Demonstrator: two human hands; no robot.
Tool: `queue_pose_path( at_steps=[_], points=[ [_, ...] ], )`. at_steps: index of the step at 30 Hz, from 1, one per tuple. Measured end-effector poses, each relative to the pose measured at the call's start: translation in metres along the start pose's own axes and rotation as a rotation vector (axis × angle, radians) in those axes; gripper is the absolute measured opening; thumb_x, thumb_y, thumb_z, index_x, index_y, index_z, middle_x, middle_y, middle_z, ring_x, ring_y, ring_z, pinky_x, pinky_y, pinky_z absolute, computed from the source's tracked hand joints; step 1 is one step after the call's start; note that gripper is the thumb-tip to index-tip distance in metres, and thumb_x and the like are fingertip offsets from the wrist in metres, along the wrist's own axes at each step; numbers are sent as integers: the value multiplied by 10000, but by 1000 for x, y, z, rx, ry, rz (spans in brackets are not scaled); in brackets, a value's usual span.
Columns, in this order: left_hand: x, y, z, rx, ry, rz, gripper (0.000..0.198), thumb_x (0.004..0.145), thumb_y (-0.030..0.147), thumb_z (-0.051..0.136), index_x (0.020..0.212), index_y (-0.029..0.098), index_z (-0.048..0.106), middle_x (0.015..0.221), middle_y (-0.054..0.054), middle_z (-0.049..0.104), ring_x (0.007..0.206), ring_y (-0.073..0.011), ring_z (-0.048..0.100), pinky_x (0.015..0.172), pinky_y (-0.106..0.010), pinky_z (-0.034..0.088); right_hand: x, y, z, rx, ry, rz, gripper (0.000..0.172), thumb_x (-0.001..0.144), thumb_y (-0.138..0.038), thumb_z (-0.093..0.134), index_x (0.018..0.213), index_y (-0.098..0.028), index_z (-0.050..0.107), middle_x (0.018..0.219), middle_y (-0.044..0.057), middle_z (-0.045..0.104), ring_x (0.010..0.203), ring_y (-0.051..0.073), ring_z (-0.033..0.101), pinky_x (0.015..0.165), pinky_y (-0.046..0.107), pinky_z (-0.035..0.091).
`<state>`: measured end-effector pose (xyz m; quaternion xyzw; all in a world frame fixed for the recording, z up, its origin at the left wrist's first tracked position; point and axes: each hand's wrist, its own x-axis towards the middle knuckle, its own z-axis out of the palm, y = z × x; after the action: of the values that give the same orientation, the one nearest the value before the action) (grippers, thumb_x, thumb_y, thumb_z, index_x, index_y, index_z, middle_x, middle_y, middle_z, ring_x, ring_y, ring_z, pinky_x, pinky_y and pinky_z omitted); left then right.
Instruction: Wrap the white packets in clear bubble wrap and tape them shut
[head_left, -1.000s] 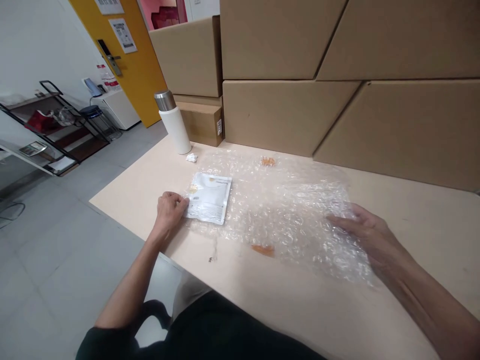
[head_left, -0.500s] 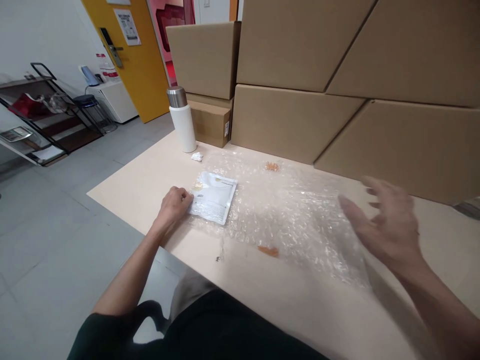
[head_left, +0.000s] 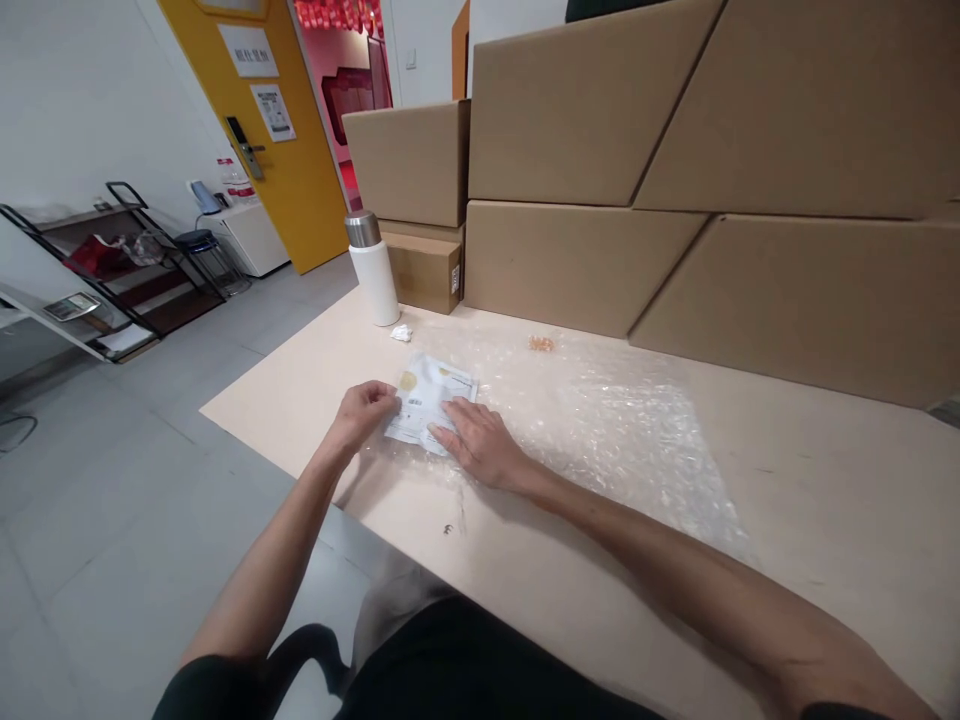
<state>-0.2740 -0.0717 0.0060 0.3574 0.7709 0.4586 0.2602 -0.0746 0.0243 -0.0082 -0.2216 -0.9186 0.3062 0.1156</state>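
Observation:
A flat white pouch with printing and a gold round mark lies at the left end of a clear bubble wrap sheet. At the pouch's left edge, the thumb and fingers of my left hand are pinched together, apparently on the edge of the wrap; the exact grip is partly hidden. My right hand rests over the pouch's lower right part with fingers stretched out, covering that corner. The sheet spreads flat to the right across the pale table.
A white bottle with a metal cap stands at the back left, with a crumpled white scrap near its base. Stacked cardboard boxes line the table's back edge. An orange patch shows at the wrap's far side.
My right hand has come from the far right of the wrap onto the pouch. My left hand stays at the pouch's left edge. The view has tilted up slightly.

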Motion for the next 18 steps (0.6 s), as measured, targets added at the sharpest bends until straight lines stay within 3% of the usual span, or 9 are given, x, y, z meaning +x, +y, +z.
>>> queue_pose_path(
  at_steps=[5, 8, 11, 14, 16, 18],
  points=[
    [-20, 55, 27, -196, -144, 171, 348, 763, 505, 709, 858, 188, 605, 615, 33, 547, 532, -106, 466, 514, -220, 340, -14, 13, -15, 679, 69, 111, 593, 955, -663, 381, 1352, -259, 555, 1450, 89, 545, 1339, 268, 482, 1115, 456, 348],
    [-31, 81, 54, -153, -276, 305, 458, 870, 634, 547, 835, 186, 637, 789, -34, 619, 724, -169, 553, 654, -272, 436, -26, 22, -24, 1063, 72, 210, 581, 931, -692, 403, 1255, -265, 627, 1289, 76, 662, 1153, 251, 608, 981, 410, 465],
    [-36, 89, 83, 70, -407, 442, 596, 950, 668, 337, 800, 196, 668, 881, -67, 627, 959, -245, 558, 875, -358, 447, -43, 34, -33, 1261, 86, 385, 581, 905, -692, 444, 1116, -211, 693, 1033, 94, 733, 931, 246, 653, 825, 381, 518],
    [-39, 84, 107, 392, -499, 494, 638, 989, 633, 233, 902, 218, 710, 979, -83, 613, 1125, -290, 492, 1003, -451, 387, -63, 51, -46, 1185, 93, 431, 480, 888, -603, 523, 979, -174, 717, 852, 93, 714, 837, 239, 644, 772, 367, 521],
    [-41, 80, 119, 570, -499, 475, 616, 996, 619, 236, 1075, 248, 722, 1129, -101, 583, 1167, -310, 467, 1025, -498, 369, -73, 63, -57, 866, 139, 358, 392, 888, -520, 529, 890, -174, 712, 819, 93, 691, 827, 247, 636, 782, 394, 522],
    [-43, 78, 127, 698, -472, 486, 568, 994, 611, 284, 1193, 283, 703, 1238, -107, 542, 1161, -319, 465, 1029, -519, 362, -79, 70, -65, 500, 259, 275, 306, 872, -442, 537, 907, -185, 699, 952, 116, 686, 955, 287, 618, 883, 462, 500]
  ],
)
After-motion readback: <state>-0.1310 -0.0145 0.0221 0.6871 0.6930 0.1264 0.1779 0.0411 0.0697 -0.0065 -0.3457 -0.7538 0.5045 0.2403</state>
